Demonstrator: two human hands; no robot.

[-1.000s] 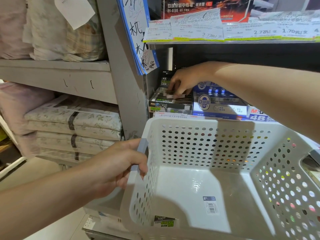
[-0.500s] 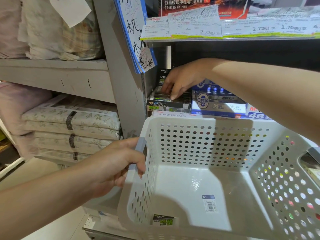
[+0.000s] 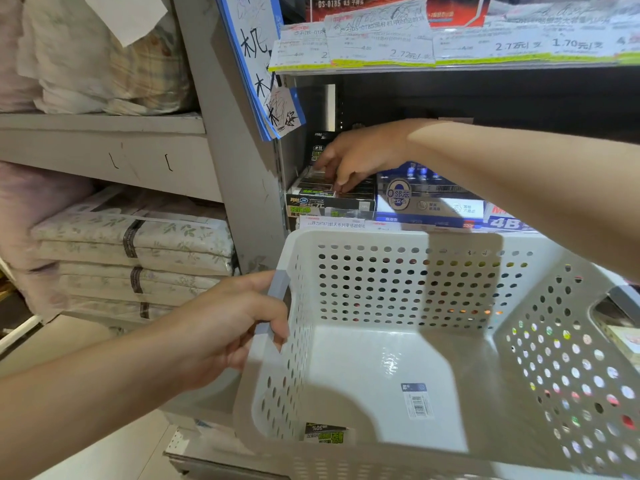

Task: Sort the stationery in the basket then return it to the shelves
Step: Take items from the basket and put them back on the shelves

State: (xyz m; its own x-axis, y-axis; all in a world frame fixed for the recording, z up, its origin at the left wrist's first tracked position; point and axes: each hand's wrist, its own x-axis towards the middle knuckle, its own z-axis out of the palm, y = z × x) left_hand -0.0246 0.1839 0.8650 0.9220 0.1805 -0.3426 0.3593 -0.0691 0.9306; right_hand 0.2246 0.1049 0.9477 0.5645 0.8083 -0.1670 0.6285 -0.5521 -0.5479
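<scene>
A white perforated plastic basket (image 3: 398,362) is held in front of the shelves. My left hand (image 3: 225,327) grips the grey handle on its left rim. One small black-and-green eraser pack (image 3: 325,434) lies in the basket's near left corner. My right hand (image 3: 360,157) reaches into the shelf, fingers pointing down and touching the small packs inside a black-and-green display box (image 3: 330,199). Whether it pinches anything is hidden by the fingers.
A blue-and-white box (image 3: 429,202) and a "4B" box (image 3: 505,223) stand right of the black one. Price tags (image 3: 433,46) line the shelf edge above. A grey upright (image 3: 235,168) divides off folded bedding (image 3: 138,251) on the left shelves.
My right hand has shifted slightly over the black display box, fingers now pressing on the packs inside it. The basket and my left hand stay as they were.
</scene>
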